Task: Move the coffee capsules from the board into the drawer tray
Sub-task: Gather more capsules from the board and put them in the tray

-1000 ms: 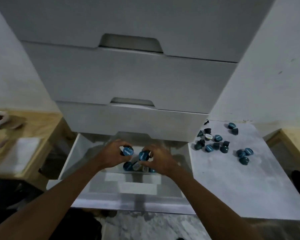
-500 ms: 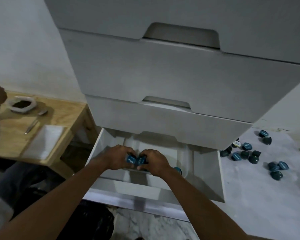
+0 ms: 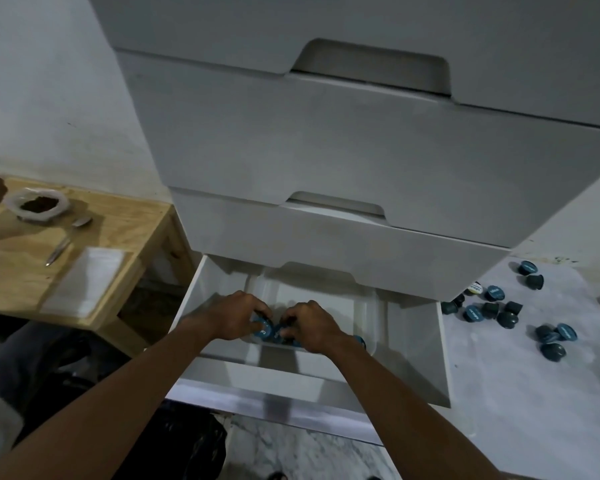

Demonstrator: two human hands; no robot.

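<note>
Both hands down in the drawer tray (image 3: pixel 362 308), left hand (image 3: pixel 234 318) and right hand (image 3: pixel 310 323) each curled around blue capsules (image 3: pixel 264 331), while remaining capsules (image 3: pixel 506 315) lie loose on the board (image 3: pixel 520 386), off to the right, nearer the right hand.

Home room, grey drawer unit (image 3: pixel 361 168), plywood side table (image 3: pixel 118 233), marble-look floor (image 3: pixel 309 455)

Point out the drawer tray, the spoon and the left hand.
drawer tray (image 3: pixel 362 308): head view, bare right wall.
spoon (image 3: pixel 63 244): head view, mid-handle.
left hand (image 3: pixel 234 318): head view, back of hand.
</note>
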